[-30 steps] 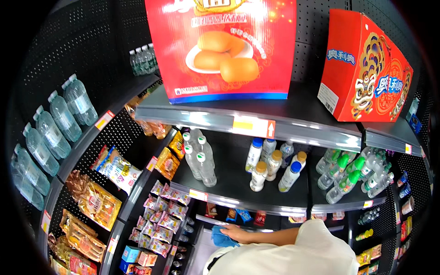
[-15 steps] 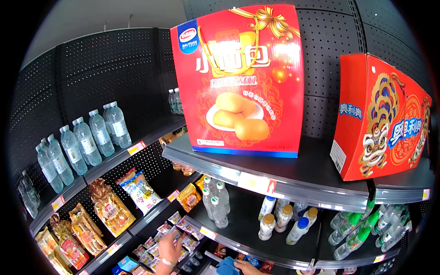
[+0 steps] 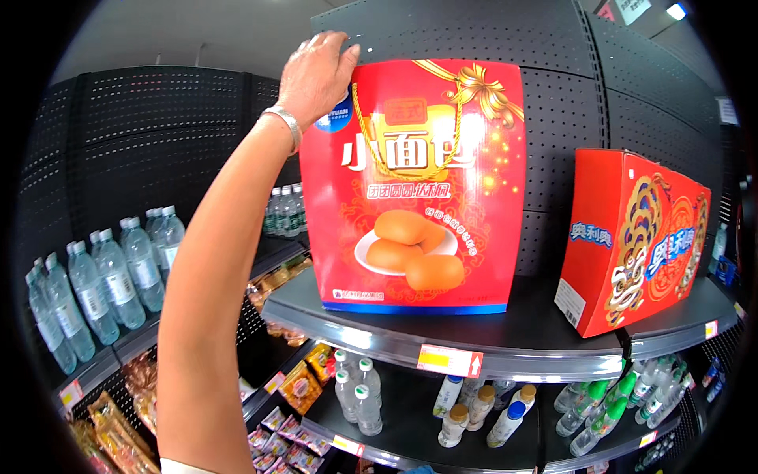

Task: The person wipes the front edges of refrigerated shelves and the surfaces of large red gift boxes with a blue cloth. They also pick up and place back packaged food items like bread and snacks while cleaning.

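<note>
My left hand, with a silver bracelet at the wrist, is raised to the upper left corner of a tall red gift box. Its fingers are closed over that corner and hide it; the thumb lies near the top edge. The box stands upright on the upper shelf, with a gold cord handle hanging down its front and small bread rolls pictured below. My right hand is out of view. Only a sliver of blue cloth shows at the bottom edge.
Another red box stands to the right on the same dark shelf. Water bottles line the left shelf. Below are clear bottles, white bottles with coloured caps, green-capped bottles and small snack packs.
My left hand has risen from beside the lower snack packs to the red gift box's top corner. My right hand, which held the blue cloth, has left the view. The view has tilted upward.
</note>
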`<control>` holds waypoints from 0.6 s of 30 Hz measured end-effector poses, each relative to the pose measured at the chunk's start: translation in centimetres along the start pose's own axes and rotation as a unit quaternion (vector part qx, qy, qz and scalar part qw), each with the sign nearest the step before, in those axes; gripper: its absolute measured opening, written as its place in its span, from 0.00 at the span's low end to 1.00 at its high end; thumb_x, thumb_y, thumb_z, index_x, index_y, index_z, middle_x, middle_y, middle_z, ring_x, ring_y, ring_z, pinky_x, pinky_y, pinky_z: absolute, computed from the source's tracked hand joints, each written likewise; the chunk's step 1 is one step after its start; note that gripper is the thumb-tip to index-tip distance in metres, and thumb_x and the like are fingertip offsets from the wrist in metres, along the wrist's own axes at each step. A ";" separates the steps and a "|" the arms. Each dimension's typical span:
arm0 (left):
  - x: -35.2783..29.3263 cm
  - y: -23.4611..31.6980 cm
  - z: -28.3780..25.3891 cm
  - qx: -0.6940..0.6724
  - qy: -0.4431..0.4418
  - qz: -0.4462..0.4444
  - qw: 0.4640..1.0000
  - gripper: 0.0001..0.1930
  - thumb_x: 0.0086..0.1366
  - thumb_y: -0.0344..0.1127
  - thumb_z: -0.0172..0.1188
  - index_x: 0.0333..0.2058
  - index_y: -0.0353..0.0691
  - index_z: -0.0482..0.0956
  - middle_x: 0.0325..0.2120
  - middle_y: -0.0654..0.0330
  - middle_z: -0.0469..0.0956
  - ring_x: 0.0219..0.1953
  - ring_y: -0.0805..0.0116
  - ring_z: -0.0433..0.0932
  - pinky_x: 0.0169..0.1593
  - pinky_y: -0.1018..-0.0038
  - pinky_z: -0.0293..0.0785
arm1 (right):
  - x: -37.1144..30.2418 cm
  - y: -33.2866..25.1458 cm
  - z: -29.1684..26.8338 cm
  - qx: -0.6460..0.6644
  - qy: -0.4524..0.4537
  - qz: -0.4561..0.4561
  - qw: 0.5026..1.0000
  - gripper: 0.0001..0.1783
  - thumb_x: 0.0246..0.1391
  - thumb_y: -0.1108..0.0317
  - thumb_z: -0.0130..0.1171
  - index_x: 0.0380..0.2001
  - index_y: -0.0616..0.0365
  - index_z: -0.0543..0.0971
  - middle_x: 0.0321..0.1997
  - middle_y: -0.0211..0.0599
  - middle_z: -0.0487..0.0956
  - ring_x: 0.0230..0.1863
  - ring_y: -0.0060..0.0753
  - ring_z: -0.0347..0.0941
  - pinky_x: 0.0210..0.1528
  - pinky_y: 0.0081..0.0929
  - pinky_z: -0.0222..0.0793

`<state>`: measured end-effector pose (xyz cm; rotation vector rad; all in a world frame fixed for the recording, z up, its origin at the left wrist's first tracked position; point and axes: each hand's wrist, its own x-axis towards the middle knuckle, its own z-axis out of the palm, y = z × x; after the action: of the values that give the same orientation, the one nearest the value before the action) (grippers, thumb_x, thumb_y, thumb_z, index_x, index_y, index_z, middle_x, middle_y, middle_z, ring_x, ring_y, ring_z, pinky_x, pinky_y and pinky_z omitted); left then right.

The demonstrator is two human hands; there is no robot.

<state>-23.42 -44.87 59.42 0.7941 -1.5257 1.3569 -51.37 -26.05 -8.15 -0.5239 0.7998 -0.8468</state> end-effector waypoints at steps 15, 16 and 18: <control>-2.3 2.6 7.3 -0.046 0.150 -0.067 0.985 0.21 0.75 0.48 0.45 0.39 0.37 0.80 0.38 0.54 0.81 0.46 0.56 0.78 0.57 0.60 0.68 | -9.8 -1.6 4.0 0.155 0.195 -0.252 0.935 0.31 0.56 0.52 0.61 0.58 0.60 0.74 0.54 0.40 0.80 0.55 0.38 0.75 0.61 0.36 0.70; -2.4 2.6 7.3 -0.049 0.152 -0.070 0.985 0.21 0.75 0.48 0.45 0.39 0.37 0.80 0.38 0.54 0.81 0.46 0.56 0.78 0.57 0.60 0.68 | -10.7 -3.0 5.3 0.171 0.205 -0.272 0.925 0.29 0.58 0.52 0.59 0.57 0.60 0.74 0.53 0.41 0.80 0.54 0.39 0.76 0.60 0.37 0.71; -2.4 2.4 7.0 -0.053 0.156 -0.072 0.984 0.21 0.75 0.48 0.45 0.40 0.37 0.80 0.38 0.55 0.81 0.46 0.57 0.78 0.57 0.60 0.68 | -12.6 -6.6 8.3 0.201 0.220 -0.310 0.903 0.26 0.61 0.54 0.54 0.56 0.61 0.75 0.51 0.41 0.81 0.52 0.41 0.78 0.58 0.39 0.73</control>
<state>-26.18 -51.53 56.44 0.5813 -1.2579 1.2176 -52.91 -18.65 6.51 -0.2069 0.8415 -1.7255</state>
